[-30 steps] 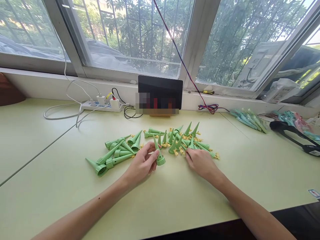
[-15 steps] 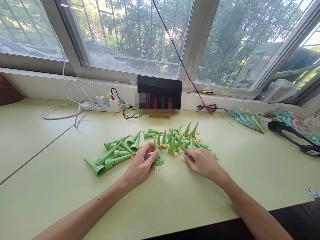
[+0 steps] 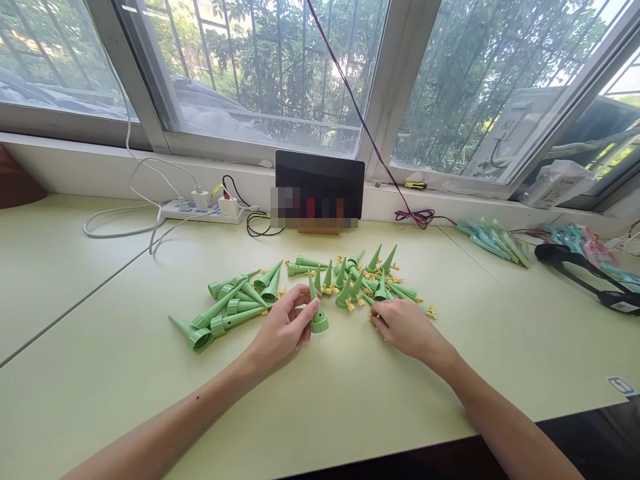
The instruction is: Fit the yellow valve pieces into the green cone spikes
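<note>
My left hand (image 3: 293, 317) is closed around a green plastic watering spike (image 3: 319, 323); its tip points up and its ribbed cap is at the bottom. The fingers of my right hand (image 3: 405, 327) are pinched low at the table, with bits of yellow showing by the fingertips; what they grip is mostly hidden. Just behind that hand stands another green spike (image 3: 381, 288). Between my hands, several upright spikes (image 3: 343, 297) have small yellow valves (image 3: 351, 307) at their bases. More green spikes (image 3: 227, 311) lie in a heap to the left.
A dark tablet (image 3: 320, 177) on a wooden stand is at the back of the pale table (image 3: 320, 400). A power strip (image 3: 200, 212) with cables lies back left. Bundled wire (image 3: 415, 217), plastic packets (image 3: 495, 241) and a black strap (image 3: 580, 273) are on the right.
My right hand has shifted slightly down and right, away from the spike behind it, which shows more of its base. My left hand keeps its hold on the watering spike almost unmoved.
</note>
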Available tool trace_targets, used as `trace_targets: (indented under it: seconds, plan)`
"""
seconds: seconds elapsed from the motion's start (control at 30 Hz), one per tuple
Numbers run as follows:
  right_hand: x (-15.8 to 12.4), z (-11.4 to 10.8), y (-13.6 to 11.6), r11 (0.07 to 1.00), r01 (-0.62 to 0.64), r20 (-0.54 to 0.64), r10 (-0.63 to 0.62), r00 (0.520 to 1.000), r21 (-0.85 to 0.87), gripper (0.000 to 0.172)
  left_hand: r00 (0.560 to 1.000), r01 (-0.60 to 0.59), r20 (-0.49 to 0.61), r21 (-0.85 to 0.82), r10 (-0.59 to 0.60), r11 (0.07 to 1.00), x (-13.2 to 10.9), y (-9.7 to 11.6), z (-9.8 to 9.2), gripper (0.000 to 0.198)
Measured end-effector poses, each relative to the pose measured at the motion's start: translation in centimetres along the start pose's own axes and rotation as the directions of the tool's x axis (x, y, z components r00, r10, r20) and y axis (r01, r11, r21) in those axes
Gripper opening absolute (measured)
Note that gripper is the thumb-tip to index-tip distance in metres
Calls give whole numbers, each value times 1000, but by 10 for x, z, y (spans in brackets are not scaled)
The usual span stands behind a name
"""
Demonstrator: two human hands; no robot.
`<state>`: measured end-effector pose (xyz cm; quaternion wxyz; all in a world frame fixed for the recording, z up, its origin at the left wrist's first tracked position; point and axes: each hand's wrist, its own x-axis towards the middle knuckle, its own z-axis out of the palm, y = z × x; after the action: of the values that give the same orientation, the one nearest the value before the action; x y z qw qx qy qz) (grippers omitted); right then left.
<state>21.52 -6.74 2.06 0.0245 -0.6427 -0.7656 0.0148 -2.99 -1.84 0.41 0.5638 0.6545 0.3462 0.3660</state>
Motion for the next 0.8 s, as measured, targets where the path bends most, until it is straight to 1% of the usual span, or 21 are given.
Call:
trace_targets:
  seconds: [0.1, 0.17, 0.23, 0.3, 0.4, 0.47, 0.53, 0.67, 0.73, 0.8]
  plan:
    - [-2, 1, 1, 993, -3, -108, 16, 994, 121, 17, 1000, -6, -7, -14, 6, 1000, 0, 0, 1, 27]
    - [-4, 3, 1, 971, 32, -209, 18, 978, 237, 15, 1000, -14, -6, -31, 14, 999, 0, -2, 1, 27]
    - [-5, 5, -2, 936, 105, -310, 4, 951, 335, 16, 1000, -18, -15, -42, 18, 999, 0, -4, 2, 27]
    - [-7, 8, -8, 897, 210, -387, -47, 921, 390, 15, 1000, -26, -12, -56, 25, 998, 0, -8, 3, 28]
    - [-8, 14, -21, 854, 370, -471, -173, 865, 365, 12, 999, -38, -22, -76, 36, 996, -1, -10, 4, 29]
    - [-6, 18, -31, 832, 443, -474, -259, 841, 332, 8, 999, -45, -24, -67, 44, 997, -1, -10, 4, 29]
    - [-3, 21, -40, 795, 513, -494, -320, 808, 324, 8, 998, -55, -19, -79, 54, 995, -2, -8, 4, 28]
    - [8, 26, -55, 694, 657, -552, -438, 709, 293, 11, 996, -88, -14, -74, 87, 993, -3, -7, 4, 29]
    - [12, 32, -59, 684, 679, -591, -440, 676, 267, 11, 996, -94, -19, -81, 93, 992, -3, -8, 3, 30]
    - [15, 40, -61, 679, 682, -629, -411, 660, 271, 9, 995, -100, -9, -77, 99, 992, -2, -12, 2, 30]
